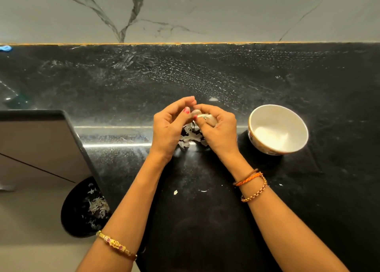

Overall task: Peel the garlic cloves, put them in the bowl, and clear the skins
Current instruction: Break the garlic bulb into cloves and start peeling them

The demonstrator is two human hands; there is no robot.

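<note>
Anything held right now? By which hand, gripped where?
A garlic clove, pinched between the fingertips of both hands: right hand wraps its body, left hand picks at its upper end. Exact contact is blurred.

The worktop (205, 76) is black polished stone, glossy, speckled and streaked with pale smears. The wall (205, 8) behind it looks like grey marble with dark veins, smooth and matt. The bowl (255, 115) is glazed ceramic, white and shiny inside, patterned outside. The skins (190, 137) are thin, papery and whitish. The bin (72, 210) by the floor is black. A gold metal bangle (115, 244) gleams; the cord bands (248, 179) look woven.
</note>
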